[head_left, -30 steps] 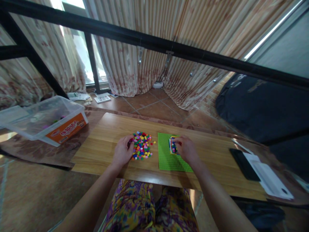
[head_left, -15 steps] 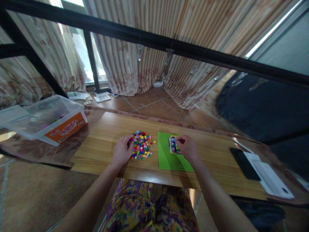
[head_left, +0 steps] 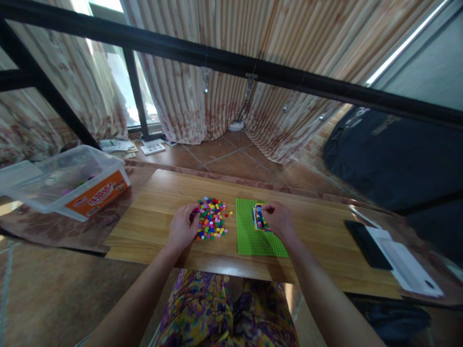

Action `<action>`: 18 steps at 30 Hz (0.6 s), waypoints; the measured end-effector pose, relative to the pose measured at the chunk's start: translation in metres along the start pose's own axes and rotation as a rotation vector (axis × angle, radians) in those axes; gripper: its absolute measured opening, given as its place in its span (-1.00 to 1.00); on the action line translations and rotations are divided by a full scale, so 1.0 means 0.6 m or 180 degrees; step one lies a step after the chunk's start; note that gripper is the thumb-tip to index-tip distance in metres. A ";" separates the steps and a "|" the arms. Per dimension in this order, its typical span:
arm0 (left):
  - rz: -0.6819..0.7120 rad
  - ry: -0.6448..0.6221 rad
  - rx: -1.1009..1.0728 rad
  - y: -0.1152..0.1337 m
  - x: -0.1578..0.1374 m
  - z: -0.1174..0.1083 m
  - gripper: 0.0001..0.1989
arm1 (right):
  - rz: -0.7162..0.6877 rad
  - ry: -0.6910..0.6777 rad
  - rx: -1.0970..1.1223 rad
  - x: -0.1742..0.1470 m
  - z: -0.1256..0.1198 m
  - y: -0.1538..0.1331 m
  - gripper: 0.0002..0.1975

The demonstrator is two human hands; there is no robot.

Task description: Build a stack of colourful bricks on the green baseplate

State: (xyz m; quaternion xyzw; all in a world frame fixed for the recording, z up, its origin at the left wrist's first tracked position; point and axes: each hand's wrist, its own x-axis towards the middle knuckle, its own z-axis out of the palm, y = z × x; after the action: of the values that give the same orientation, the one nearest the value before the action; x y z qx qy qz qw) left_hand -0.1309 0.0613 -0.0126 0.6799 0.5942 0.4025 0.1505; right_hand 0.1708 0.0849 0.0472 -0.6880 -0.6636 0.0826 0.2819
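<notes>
My left hand [head_left: 183,226] is at the left edge of a loose pile of small coloured toy bricks [head_left: 211,219]. Its thumb and forefinger are curled together, with a dark pink brick [head_left: 196,210] at their tips. A green studded baseplate [head_left: 249,246] lies right of the pile. On it stands a low block of joined bricks [head_left: 259,217] in white, blue, yellow and other colours. My right hand [head_left: 280,219] pinches over the right side of this block, hiding part of it. Whatever its fingertips hold is too small to make out.
The wooden table [head_left: 144,217] bears everything in front of me. A black phone [head_left: 367,244] and a white case-like object [head_left: 407,267] lie at its right end. To the left stands a clear plastic bin [head_left: 97,164] with an orange label. A dark metal bar [head_left: 224,62] crosses beyond.
The view has shifted very slightly. Both hands keep nearly the same places, the left at the pile and the right at the joined bricks.
</notes>
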 end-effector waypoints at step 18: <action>0.0013 0.0028 -0.0012 0.011 -0.001 -0.004 -0.76 | -0.0525 0.0433 0.0131 -0.051 0.013 -0.021 -0.76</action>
State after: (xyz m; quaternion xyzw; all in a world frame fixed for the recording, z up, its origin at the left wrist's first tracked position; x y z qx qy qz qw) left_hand -0.1282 0.0582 -0.0065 0.6790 0.5927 0.4069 0.1484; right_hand 0.1527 0.0574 0.0391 -0.6291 -0.6955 0.0258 0.3462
